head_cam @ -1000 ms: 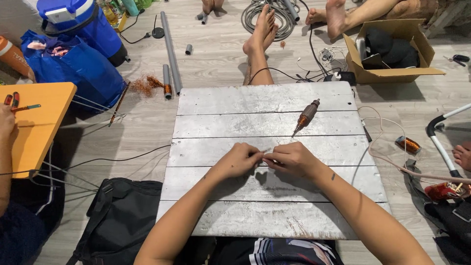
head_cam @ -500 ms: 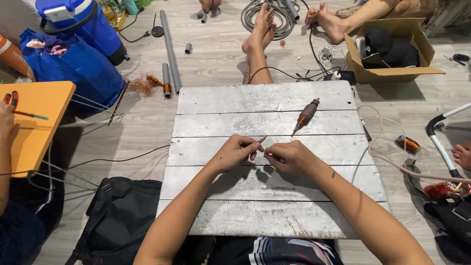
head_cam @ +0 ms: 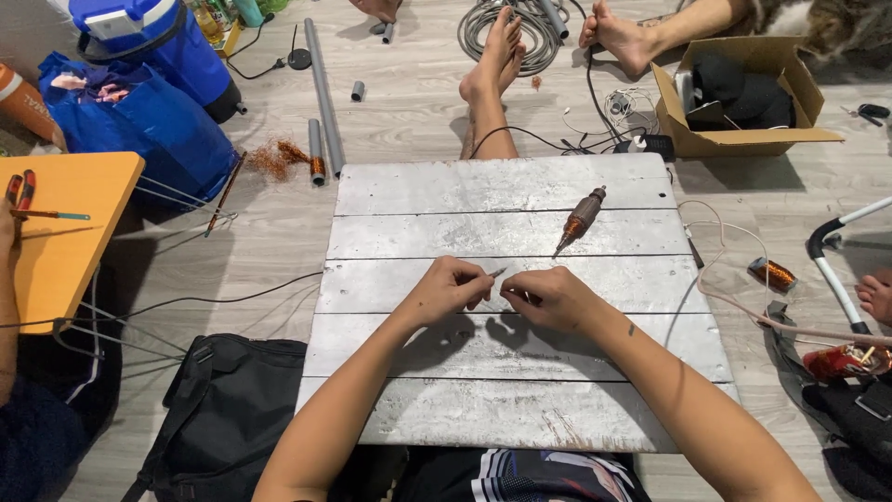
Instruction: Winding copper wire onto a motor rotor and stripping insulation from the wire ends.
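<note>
A: State the position of each hand.

B: Left hand (head_cam: 451, 290) and right hand (head_cam: 548, 297) rest close together on the whitewashed plank board (head_cam: 418, 191), fingers pinched narrow on a thin grey metal pin (head_cam: 497, 273).

A: Nearby item?

B: A copper-wound motor armature with steel shaft (head_cam: 581, 218) lies just beyond the right hand, apart from it.

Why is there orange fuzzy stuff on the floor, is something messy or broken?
That orange clump is a loose tangle of copper-coloured wire, lying on the floor beside the grey tubes, apart from the board. It looks spilled rather than coiled. The left hand and right hand pinch a small thin piece; nothing there looks broken.
</note>
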